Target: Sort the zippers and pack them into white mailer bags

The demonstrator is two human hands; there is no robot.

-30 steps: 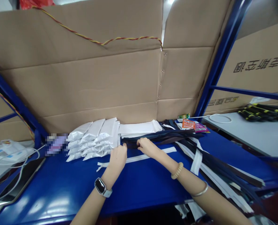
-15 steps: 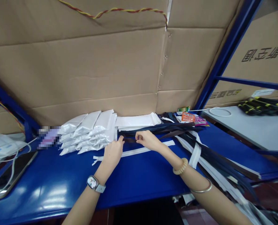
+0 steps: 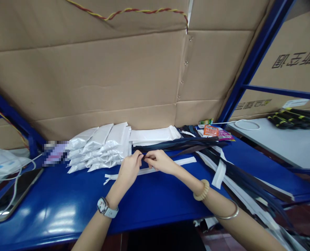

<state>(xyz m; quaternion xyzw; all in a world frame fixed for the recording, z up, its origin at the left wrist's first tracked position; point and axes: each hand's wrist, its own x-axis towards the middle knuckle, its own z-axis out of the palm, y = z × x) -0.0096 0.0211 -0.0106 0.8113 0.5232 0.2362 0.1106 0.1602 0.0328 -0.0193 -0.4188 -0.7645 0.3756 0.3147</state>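
Pinching a dark strip between fingertips, the left hand and the right hand met above the blue counter as I looked on from afar. Both hands were drawn narrow, fingers curled, the dark strip held between them over the middle of the counter. A white zipper lay below, showing on either side of the hands. Just behind, I saw bunched dark tapes in front of a flat white package, with stacked white packets to the left. More black and white tapes trailed toward the near right; a cardboard panel rose behind.
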